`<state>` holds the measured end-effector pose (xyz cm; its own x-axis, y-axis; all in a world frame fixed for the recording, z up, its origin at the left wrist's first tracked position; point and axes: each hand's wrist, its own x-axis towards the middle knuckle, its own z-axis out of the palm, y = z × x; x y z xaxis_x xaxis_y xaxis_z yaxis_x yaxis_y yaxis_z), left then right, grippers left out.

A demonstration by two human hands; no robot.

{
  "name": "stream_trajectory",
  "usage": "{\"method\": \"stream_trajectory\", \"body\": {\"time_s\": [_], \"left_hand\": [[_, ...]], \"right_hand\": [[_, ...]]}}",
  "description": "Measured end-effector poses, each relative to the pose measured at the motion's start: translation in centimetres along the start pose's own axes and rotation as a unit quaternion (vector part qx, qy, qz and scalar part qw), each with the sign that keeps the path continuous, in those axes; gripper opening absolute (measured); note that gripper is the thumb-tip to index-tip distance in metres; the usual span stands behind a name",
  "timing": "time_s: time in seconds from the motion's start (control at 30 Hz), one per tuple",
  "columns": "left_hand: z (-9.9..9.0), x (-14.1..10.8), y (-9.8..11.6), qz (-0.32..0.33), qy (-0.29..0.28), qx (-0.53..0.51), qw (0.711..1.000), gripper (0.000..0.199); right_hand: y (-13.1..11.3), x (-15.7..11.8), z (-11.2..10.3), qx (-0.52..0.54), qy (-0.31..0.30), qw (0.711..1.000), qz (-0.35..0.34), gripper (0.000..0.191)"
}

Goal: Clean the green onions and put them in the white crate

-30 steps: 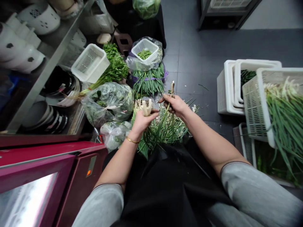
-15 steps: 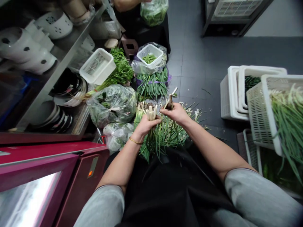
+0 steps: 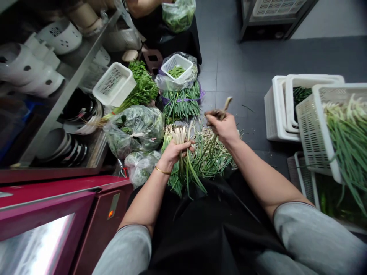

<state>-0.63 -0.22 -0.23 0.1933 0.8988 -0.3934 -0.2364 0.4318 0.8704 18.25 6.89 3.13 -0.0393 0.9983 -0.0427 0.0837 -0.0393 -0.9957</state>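
My left hand (image 3: 174,151) is wrapped round a bunch of scallions (image 3: 180,134), white ends pointing away from me and green leaves hanging towards my lap. One white stalk leans apart from the others at the thumb. Up and to the right, my right hand (image 3: 224,126) is closed on brownish withered scallion skins (image 3: 221,113), a strip of which sticks up above the fingers. Beneath and between both hands lies a loose pile of scallions (image 3: 210,152) with pale peelings scattered over it. The fingertips of my right hand are partly hidden by what they hold.
Beyond the pile are tied green bundles (image 3: 182,103) topped by a white basket (image 3: 187,72) of green pods. Bagged vegetables (image 3: 134,128) and a white basket (image 3: 104,91) stand left, near a red cabinet (image 3: 71,185). A crate (image 3: 312,118) of scallions stands right. Another person's arm (image 3: 143,7) shows at the top.
My right hand has moved up and right, away from my left hand, with the brown skins in it. My left hand still holds the bunch; a stalk there now stands apart.
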Motion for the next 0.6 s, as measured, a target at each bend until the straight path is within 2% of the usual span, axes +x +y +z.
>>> {"method": "stream_trajectory", "body": {"time_s": [0.07,0.1,0.23,0.3,0.4,0.5,0.53,0.6], "left_hand": [[-0.4,0.0,0.1,-0.027,-0.018,-0.035,0.999,0.043],[-0.6,0.0,0.1,-0.030,-0.021,-0.053,0.998,0.045],[-0.8,0.2,0.2,-0.001,-0.015,-0.114,0.993,0.064],[-0.6,0.4,0.1,0.010,-0.003,-0.134,0.991,0.069],[-0.3,0.5,-0.5,-0.009,-0.021,-0.147,0.989,0.071],[0.0,0.4,-1.1,-0.024,-0.051,-0.136,0.989,0.072],[0.0,0.4,-1.1,-0.027,-0.052,-0.125,0.990,0.071],[-0.1,0.1,-0.8,-0.034,-0.055,-0.089,0.994,0.069]], "right_hand": [[-0.2,0.2,-0.6,-0.002,0.013,1.000,-0.006,0.038],[-0.3,0.0,-0.6,-0.008,-0.008,1.000,-0.011,0.037],[-0.4,-1.9,1.1,-0.080,-0.181,0.979,-0.047,0.024],[-0.2,-2.9,2.4,-0.151,-0.227,0.960,-0.061,0.018],[0.3,-3.6,3.8,-0.261,-0.249,0.929,-0.082,0.010],[0.4,-3.5,3.8,-0.317,-0.271,0.901,-0.122,0.006],[0.3,-3.2,3.5,-0.308,-0.271,0.903,-0.130,0.009],[-0.1,-2.3,2.3,-0.248,-0.230,0.933,-0.125,0.011]]}}
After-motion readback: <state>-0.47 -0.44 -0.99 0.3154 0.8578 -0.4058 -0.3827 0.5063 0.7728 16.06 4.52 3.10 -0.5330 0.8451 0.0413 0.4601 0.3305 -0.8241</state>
